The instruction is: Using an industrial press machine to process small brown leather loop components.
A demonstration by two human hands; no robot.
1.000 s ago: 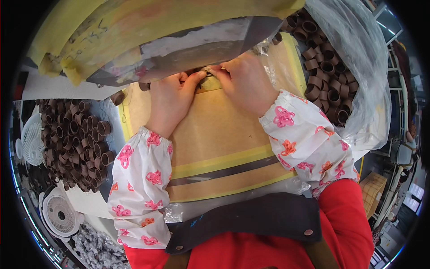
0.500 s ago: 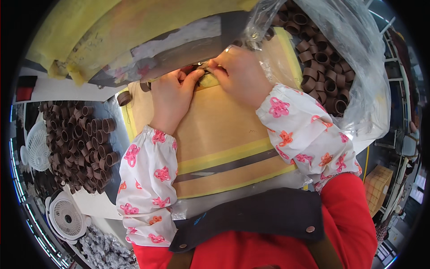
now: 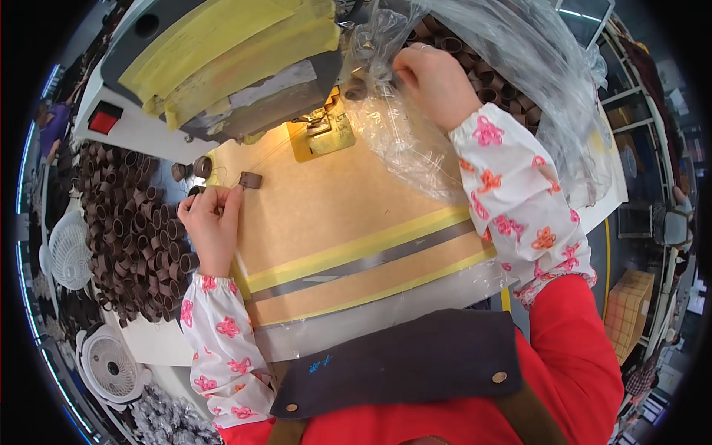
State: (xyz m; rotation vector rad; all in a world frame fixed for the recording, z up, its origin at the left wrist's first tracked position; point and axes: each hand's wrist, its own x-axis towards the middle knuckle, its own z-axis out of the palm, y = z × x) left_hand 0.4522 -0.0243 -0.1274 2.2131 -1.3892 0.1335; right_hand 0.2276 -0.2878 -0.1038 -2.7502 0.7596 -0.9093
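Note:
My left hand (image 3: 210, 222) is at the left edge of the tan work surface, its fingers drawn together. What they pinch, if anything, is hidden. Just beyond the fingertips lies a short brown fabric loop (image 3: 251, 180), with thin thread running from it towards the sewing machine's presser foot (image 3: 318, 127). Another brown loop (image 3: 202, 167) sits a little farther off. My right hand (image 3: 439, 83) is raised at the near edge of the clear plastic bag (image 3: 538, 63), fingers curled in; their tips are partly hidden. No loop lies under the lit presser foot.
The sewing machine head (image 3: 237, 67), covered in yellow tape, stands at the far left. Many brown loops (image 3: 126, 230) are heaped at left, and more (image 3: 489, 74) fill the bag. White fans (image 3: 111, 363) and a carton (image 3: 629, 308) stand lower down.
Both hands have parted from the presser foot. My left hand has come back to the left and nearer; my right has moved right to the bag. The presser foot is now uncovered.

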